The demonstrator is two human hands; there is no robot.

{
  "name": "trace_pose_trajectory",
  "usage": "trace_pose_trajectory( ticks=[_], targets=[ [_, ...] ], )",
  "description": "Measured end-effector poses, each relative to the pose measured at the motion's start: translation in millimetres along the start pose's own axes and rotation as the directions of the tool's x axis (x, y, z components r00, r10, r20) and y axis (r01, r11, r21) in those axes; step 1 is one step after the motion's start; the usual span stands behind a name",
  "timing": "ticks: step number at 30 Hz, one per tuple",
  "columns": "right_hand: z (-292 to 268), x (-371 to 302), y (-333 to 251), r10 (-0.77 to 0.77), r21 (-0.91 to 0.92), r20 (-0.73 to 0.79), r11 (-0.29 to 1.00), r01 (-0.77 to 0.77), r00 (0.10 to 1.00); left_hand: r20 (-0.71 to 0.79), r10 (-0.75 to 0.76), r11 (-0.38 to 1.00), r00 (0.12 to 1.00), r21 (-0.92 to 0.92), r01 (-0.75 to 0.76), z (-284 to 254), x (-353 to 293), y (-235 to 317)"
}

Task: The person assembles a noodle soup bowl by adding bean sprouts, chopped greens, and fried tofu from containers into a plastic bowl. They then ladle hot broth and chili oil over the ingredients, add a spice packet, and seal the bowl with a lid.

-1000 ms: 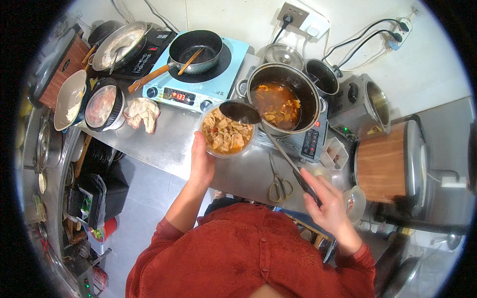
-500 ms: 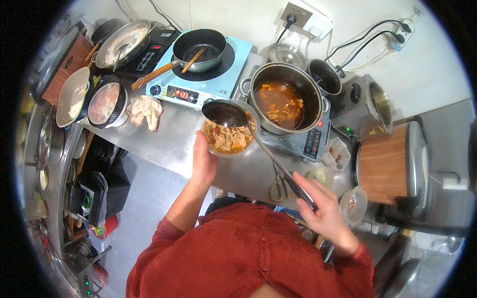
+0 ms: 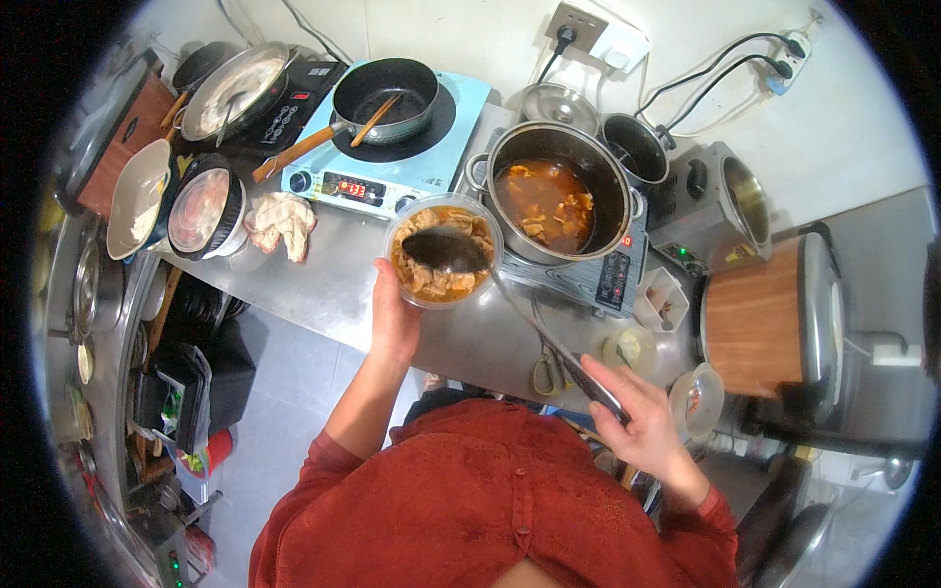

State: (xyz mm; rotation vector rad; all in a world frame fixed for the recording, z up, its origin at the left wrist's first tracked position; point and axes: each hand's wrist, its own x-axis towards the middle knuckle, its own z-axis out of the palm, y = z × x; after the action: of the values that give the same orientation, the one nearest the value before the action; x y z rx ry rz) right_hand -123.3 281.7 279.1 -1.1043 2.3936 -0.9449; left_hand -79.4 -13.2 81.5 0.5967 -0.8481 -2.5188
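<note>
My left hand grips the near left side of a clear round plastic container, which holds pale sliced pieces in orange broth. My right hand is wrapped around the dark handle of a long ladle. The ladle's dark bowl lies over the food, within the container's rim, hiding part of the contents. Just right of the container stands a deep steel pot of reddish-brown broth with orange and pale pieces in it.
A pan with wooden chopsticks sits on a light-blue induction cooker. A crumpled cloth and a lidded bowl are on the left. Scissors lie near the front edge. A wood-patterned cooker stands at right.
The ladle's bowl has lowered and moved slightly right within the container, showing more of the container's far rim. My right hand has shifted slightly; the left still holds the container.
</note>
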Motion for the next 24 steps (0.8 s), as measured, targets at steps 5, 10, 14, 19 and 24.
trace_pose_trajectory(
  ticks=[5, 10, 14, 19, 24],
  targets=[
    [-7, 14, 18, 0.060, -0.042, -0.262, 0.996, -0.074, 0.963, 0.021, 0.025, 0.998, 0.999, 0.056, -0.026, 1, 0, 2],
    [-18, 53, 67, 0.148, -0.016, -0.315, 0.987, -0.161, 0.938, 0.029, 0.026, 0.997, 0.999, 0.069, -0.028, 0, -3, 1],
    [-15, 75, 106, 0.251, -0.108, -0.269, 0.952, -0.288, 0.930, 0.019, 0.007, 0.999, 1.000, 0.039, -0.008, -4, -3, -1],
    [-12, 101, 130, 0.286, -0.112, -0.267, 0.939, -0.324, 0.920, 0.009, 0.012, 1.000, 1.000, 0.028, -0.012, -9, -2, -2],
    [-25, 104, 121, 0.569, 0.657, 0.006, 0.618, -0.432, 0.822, 0.017, 0.012, 0.999, 1.000, 0.034, -0.013, -10, -4, -1]
  ],
)
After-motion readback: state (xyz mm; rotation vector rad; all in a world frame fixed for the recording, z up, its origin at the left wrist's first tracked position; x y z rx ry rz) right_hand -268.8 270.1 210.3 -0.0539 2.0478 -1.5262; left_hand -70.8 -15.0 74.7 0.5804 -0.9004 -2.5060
